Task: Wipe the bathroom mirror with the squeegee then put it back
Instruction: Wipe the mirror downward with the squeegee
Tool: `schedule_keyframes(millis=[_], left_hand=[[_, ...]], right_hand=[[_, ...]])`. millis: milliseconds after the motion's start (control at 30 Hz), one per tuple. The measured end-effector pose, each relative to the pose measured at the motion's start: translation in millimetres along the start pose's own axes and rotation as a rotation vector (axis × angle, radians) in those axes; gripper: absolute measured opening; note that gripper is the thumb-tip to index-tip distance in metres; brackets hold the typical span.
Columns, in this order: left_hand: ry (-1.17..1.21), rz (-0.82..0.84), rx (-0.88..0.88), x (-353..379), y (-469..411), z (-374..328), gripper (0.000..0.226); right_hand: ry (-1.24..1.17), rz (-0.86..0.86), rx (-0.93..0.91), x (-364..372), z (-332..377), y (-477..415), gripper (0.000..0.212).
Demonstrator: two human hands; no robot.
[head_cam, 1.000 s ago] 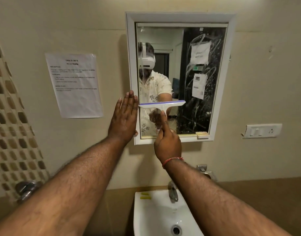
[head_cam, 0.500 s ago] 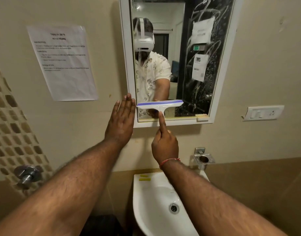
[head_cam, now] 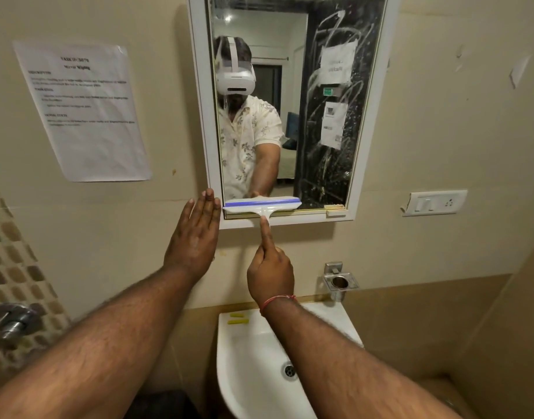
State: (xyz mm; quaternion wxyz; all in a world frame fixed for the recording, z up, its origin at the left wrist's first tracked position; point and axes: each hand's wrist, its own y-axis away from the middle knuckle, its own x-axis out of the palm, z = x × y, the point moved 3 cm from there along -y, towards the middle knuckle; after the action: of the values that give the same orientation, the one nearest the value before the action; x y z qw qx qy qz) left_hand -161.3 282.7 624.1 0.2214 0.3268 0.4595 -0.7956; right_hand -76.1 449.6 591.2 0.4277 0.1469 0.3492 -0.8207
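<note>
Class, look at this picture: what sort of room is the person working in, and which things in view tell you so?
Most likely a small bathroom. A white sink sits below a framed wall mirror, a metal tap valve sticks out of the tiled wall at left, and a metal holder is fixed beside the sink.

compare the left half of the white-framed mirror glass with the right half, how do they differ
The left half of the mirror glass looks mostly clear and gives a sharp reflection of a person in a floral shirt; the right half of the mirror glass is covered with white smears and droplets over a dark reflection. The white squeegee with the blue blade, held by the right hand, sits at the bottom of the left half, not the right. Both share one white frame.
</note>
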Motion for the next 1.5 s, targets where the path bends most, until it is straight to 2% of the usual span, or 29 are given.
schedule_keyframes(millis=[100, 300, 433, 567, 800, 967, 1100, 1400, 1500], left_hand=[[0.01, 0.036, 0.008, -4, 2, -2, 0.135], [-0.03, 0.044, 0.056, -14, 4, 10, 0.156], [-0.062, 0.082, 0.011, -38, -2, 17, 0.168], [-0.078, 0.041, -0.028, -82, -38, 26, 0.161], [-0.089, 0.028, -0.117, -170, -105, 37, 0.163], [-0.054, 0.018, -0.205, -202, -140, 47, 0.175], [-0.02, 0.01, -0.254, -222, -159, 56, 0.173], [0.022, 0.092, -0.325, -213, -179, 81, 0.173], [0.074, 0.053, -0.302, -198, -180, 87, 0.17]], right_hand=[[-0.016, 0.037, 0.017, -1, 1, 4, 0.078], [0.046, 0.107, 0.072, -13, 7, 8, 0.072], [0.04, 0.177, 0.14, -35, 27, -8, 0.065], [0.027, 0.271, 0.164, -75, 52, -37, 0.062], [0.003, 0.071, 0.001, -158, 92, -64, 0.06], [0.022, -0.084, -0.116, -212, 122, -101, 0.06], [0.009, -0.215, -0.206, -255, 147, -134, 0.053], [0.062, -0.275, -0.301, -298, 180, -196, 0.05], [0.056, -0.286, -0.292, -294, 178, -208, 0.05]])
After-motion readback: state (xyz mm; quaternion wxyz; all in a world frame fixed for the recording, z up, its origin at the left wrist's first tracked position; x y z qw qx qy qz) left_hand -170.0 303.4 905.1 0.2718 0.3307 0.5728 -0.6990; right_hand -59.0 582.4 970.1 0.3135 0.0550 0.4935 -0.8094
